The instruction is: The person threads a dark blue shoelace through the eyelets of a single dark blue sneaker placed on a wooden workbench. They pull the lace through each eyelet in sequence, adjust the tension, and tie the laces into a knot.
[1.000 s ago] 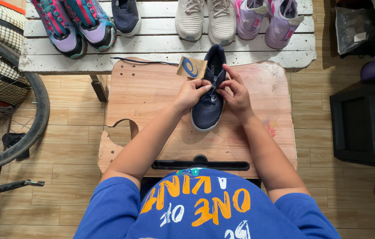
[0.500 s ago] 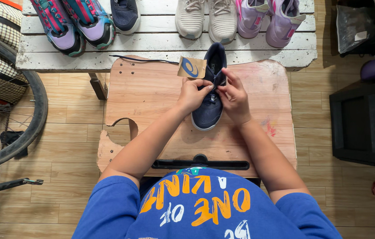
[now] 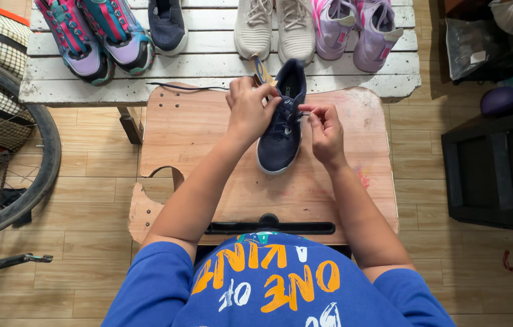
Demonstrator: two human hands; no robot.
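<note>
A wooden floor (image 3: 87, 175) spreads under everything, well below and around both hands. On it stands a wooden board table (image 3: 208, 151), whose bare top lies directly under the fingers. Beyond the fingertips, farther from the person, a white slatted bench (image 3: 208, 60) carries a row of shoes: a pair of pink and teal sneakers (image 3: 96, 36) off to the left of the fingers, a single dark shoe (image 3: 167, 24) beside them, a pair of beige sneakers (image 3: 274, 27) straight ahead, and a pair of lilac sneakers (image 3: 359, 30) to the right. A bicycle wheel (image 3: 32, 181) curves far left of the left hand, and a dark cabinet (image 3: 498, 163) sits well to the right of the right hand.

Between the two hands lies a navy sneaker (image 3: 280, 136) with a white sole edge, flat on the table, toe toward the person. The left hand (image 3: 249, 112) rests on the shoe's left side, its fingers curled closed over the lacing area. The right hand (image 3: 326, 130) sits just beside the shoe's right side, thumb and forefinger pinched on a thin dark lace (image 3: 303, 114) stretched out from the eyelets. A small tan tag (image 3: 260, 69) pokes up just past the left fingers, and a loose dark lace (image 3: 187, 88) trails along the table's far edge, left of them.
</note>
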